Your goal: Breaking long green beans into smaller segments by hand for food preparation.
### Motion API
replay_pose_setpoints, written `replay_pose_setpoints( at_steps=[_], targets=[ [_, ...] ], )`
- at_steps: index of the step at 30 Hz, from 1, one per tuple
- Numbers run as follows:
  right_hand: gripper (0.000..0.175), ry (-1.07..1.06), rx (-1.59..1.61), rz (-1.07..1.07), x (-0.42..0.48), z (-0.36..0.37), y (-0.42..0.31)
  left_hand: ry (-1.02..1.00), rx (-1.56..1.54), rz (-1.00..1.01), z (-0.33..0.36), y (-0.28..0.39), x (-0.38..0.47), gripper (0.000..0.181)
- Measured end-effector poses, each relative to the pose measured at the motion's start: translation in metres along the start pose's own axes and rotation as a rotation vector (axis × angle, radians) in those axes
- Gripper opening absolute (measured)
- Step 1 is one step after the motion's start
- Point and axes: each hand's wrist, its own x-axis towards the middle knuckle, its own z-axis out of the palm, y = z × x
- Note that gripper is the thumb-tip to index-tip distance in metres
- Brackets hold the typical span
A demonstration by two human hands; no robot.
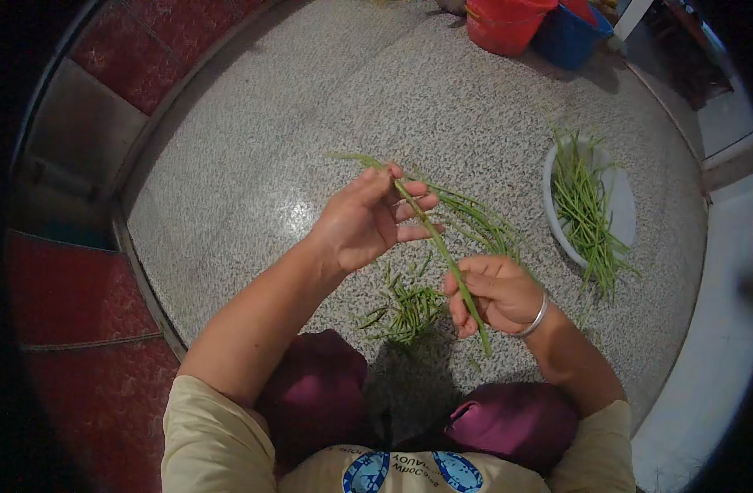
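A long green vegetable stalk [437,239] slants between my hands above the floor. My left hand [355,225] pinches its upper part between thumb and index finger, the other fingers spread. Lower down, my right hand [503,293], with a silver-coloured bangle at the wrist, grips the same stalk near its lower end. Behind my hands, a loose bunch of long stalks [481,215] lies on the floor, partly hidden by them. Short cut or snapped green pieces [410,311] form a small heap on the floor before my knees.
At the right stands a pale plastic basin [623,197] with many thin green stalks [577,203] hanging over its rim. A red bucket [506,28] and a blue bucket [567,40] stand at the far right on the speckled floor [259,142]. Dark red tiles [80,289] edge the left; a white ledge [691,382] runs along the right.
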Motion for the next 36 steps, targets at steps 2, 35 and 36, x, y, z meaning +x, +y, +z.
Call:
replay_pose_setpoints(
  at_steps=[2, 35, 36],
  targets=[
    [0.026, 0.003, 0.015, -0.013, -0.001, 0.005, -0.005, 0.027, 0.03, -0.017, 0.002, -0.001, -0.002, 0.013],
    [0.019, 0.231, 0.211, 0.036, -0.015, -0.008, -0.006, 0.235, 0.279, 0.012, 0.001, -0.01, -0.001, 0.012],
    [0.019, 0.211, 0.164, 0.022, -0.015, -0.008, -0.007, 0.245, 0.274, 0.01, 0.001, -0.011, 0.0, 0.013]
  ],
)
